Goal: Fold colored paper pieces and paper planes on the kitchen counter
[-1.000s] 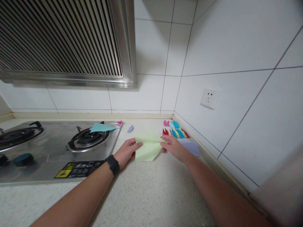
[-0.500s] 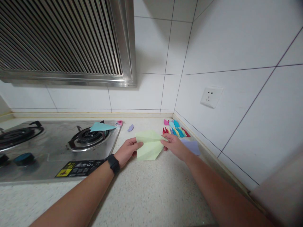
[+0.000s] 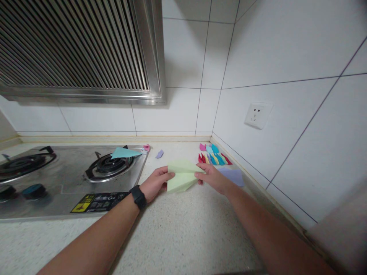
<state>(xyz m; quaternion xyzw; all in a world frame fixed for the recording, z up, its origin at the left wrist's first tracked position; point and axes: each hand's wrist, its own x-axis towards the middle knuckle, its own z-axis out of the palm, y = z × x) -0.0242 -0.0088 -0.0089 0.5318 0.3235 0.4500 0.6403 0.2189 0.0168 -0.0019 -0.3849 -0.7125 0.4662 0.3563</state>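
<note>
A pale green sheet of paper (image 3: 182, 176), creased and partly folded, is held above the counter between both hands. My left hand (image 3: 157, 181) pinches its left edge, thumb on top and the other fingers underneath. At the pointed right end, my right hand (image 3: 208, 176) grips the paper between thumb and fingers. Just beyond the right hand lie several small folded paper pieces (image 3: 214, 158) in red, yellow, blue and pink. A flat lilac sheet of paper (image 3: 233, 177) rests partly behind the right wrist.
On the left is a gas stove (image 3: 64, 191), with a folded turquoise paper (image 3: 125, 152) on its right burner. A small lilac folded piece (image 3: 159, 154) and a pink one (image 3: 146, 147) lie near the stove's back corner. The range hood (image 3: 156, 76) hangs above. Tiled walls meet behind the speckled counter (image 3: 183, 236).
The lower part of the green paper has tilted, so its lower edge looks higher and more slanted. Both hands keep their grip. The view has shifted slightly.
</note>
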